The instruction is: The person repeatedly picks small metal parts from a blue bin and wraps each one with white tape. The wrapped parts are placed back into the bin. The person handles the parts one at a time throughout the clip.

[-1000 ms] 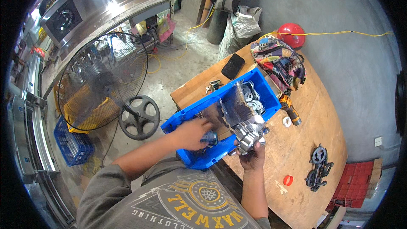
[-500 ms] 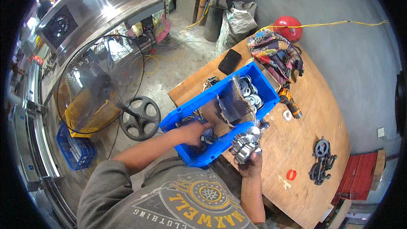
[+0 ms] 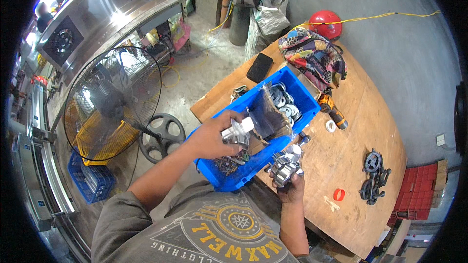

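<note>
Metal part (image 3: 285,168), shiny, lobed, rectangular plastic bin (image 3: 310,98)

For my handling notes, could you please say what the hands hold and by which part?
Left hand: a shiny metal piece, by its left side; right hand: clustered metal parts, by their near end.

Wooden table, one. On its far end: black phone (image 3: 260,67); multicoloured patterned bag (image 3: 316,58). Beyond the table's (image 3: 373,126) far edge: red rounded object (image 3: 325,29); pale sack (image 3: 274,22). Left of it: caged fan (image 3: 111,102); blue crate (image 3: 92,185). Just off its right side: red crate (image 3: 415,192).
</note>
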Tool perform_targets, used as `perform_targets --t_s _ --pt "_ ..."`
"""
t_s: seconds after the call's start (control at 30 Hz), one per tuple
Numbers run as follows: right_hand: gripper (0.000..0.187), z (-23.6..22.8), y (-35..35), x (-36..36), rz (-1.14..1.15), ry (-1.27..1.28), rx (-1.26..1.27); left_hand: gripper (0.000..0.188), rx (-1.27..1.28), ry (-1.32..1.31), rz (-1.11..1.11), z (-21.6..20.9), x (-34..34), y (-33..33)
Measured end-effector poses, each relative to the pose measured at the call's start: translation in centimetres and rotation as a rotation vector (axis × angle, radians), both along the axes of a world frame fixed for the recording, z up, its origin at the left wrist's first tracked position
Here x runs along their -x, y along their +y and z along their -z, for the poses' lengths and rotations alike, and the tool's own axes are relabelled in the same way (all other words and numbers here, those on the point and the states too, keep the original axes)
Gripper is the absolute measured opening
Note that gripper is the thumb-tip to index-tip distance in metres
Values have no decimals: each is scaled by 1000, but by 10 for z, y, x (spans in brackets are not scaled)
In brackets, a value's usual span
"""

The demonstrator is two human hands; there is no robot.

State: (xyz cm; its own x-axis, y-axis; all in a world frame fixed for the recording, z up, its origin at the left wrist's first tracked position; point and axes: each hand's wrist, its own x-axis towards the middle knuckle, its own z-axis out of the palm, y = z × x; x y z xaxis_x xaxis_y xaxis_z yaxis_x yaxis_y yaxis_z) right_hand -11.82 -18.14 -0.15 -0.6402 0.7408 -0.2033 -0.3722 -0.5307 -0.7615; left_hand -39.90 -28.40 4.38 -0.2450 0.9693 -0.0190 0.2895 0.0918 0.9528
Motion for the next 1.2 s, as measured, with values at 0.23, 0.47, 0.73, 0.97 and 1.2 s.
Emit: perform_targets --t_s 0.23,0.47,0.73,0.97,1.2 --pt "79 5 -2 -3 56 -45 -30 62 -43 -438 30 20 12 9" --pt "78 15 -17 -44 36 21 149 67 -19 -546 -19 36 -12 4" --pt "94 27 -63 -108 -121 -8 259 75 -367 -705 221 -18 -159 -52" --pt "42 69 -174 -209 -204 -261 303 50 -266 88 503 4 -306 -120" --pt "41 12 -237 -311 -84 -441 676 43 -388 -204 567 53 -373 -162"
